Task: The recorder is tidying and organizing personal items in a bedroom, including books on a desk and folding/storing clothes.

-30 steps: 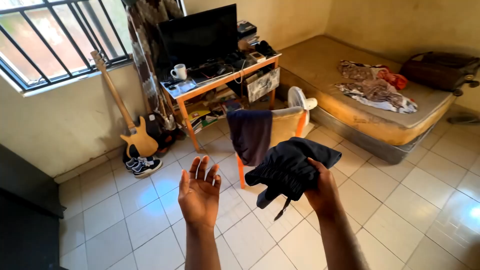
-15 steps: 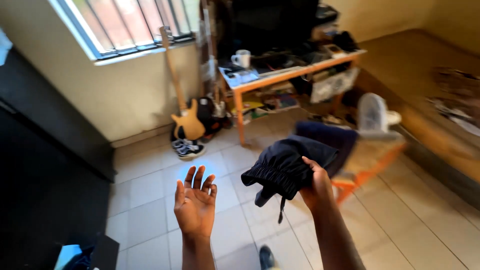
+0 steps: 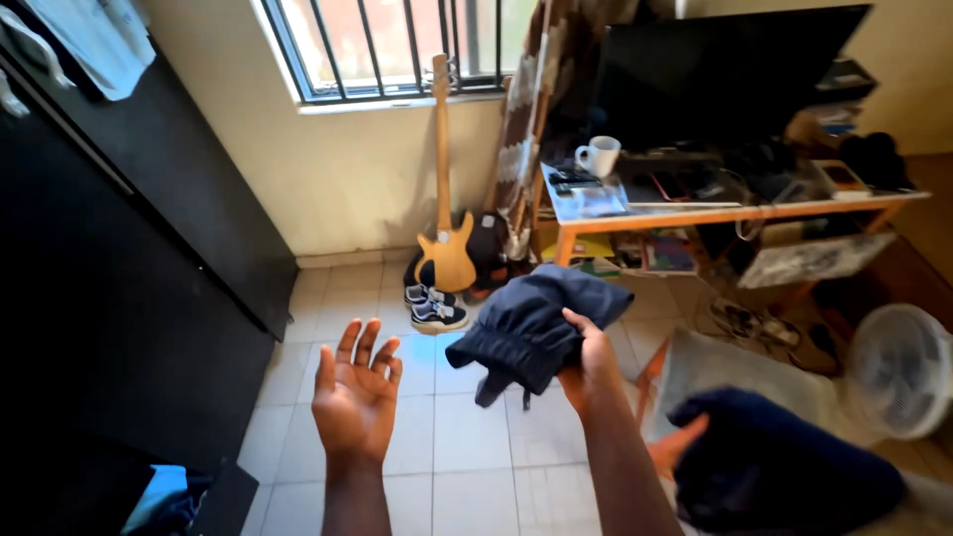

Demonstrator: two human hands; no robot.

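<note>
My right hand (image 3: 589, 365) grips a bundled dark navy garment (image 3: 531, 323) with an elastic waistband and a dangling drawstring, held at chest height over the tiled floor. To its left my left hand (image 3: 355, 397) is raised palm up, fingers spread, holding nothing. At the lower right a chair (image 3: 740, 377) carries another dark blue cloth (image 3: 784, 471) draped over its back.
A black wardrobe (image 3: 109, 288) fills the left side. A yellow bass guitar (image 3: 446, 238) leans under the barred window, with sneakers (image 3: 434, 308) beside it. An orange-framed desk (image 3: 715, 213) holds a white mug (image 3: 600, 156) and a dark screen. A white fan (image 3: 898, 372) stands at right.
The view has swung left, from the bed and desk toward the wardrobe and window. The chair now sits at lower right. Both hands keep their pose, the right still holding the garment.
</note>
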